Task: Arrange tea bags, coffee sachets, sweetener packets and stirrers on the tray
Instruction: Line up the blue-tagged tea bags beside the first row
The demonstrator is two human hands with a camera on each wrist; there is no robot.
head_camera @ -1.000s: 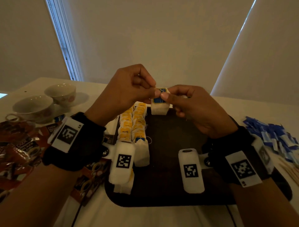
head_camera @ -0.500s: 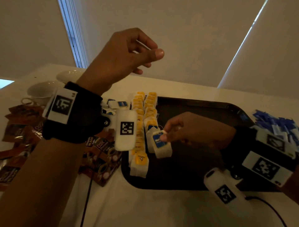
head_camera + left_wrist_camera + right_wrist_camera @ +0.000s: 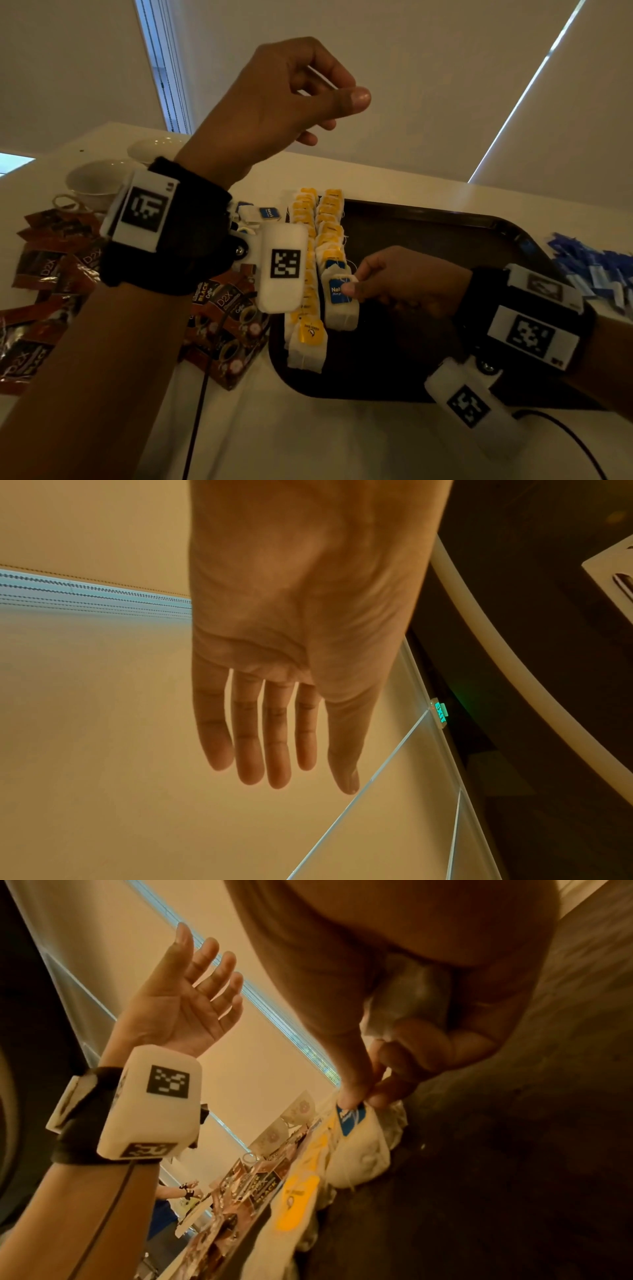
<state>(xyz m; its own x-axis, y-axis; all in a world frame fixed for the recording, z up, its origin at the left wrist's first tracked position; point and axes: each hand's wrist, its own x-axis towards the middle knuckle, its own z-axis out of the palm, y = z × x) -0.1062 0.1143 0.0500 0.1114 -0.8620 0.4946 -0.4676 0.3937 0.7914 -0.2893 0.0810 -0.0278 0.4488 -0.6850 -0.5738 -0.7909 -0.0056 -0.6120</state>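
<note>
Placing a tea bag. The right hand (image 3: pixel 404 281) pinched the blue-tagged tea bag (image 3: pixel 340 301) by its tag, the bag hanging below the fingers (image 3: pixel 352 1096) at the near end of the yellow-tagged rows (image 3: pixel 322 236) on the tray (image 3: pixel 445 222). It was best lowered flush beside its neighbour before release. The left hand (image 3: pixel 274 102), raised above, was relaxed and held nothing. Whether the bag touched the tray was unclear; the stirrers were too dim to make out.

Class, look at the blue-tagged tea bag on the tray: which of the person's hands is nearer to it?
Right. The right hand pinches the blue-tagged tea bag at its top, over the tray; the left hand is raised well above it, holding nothing.
</note>
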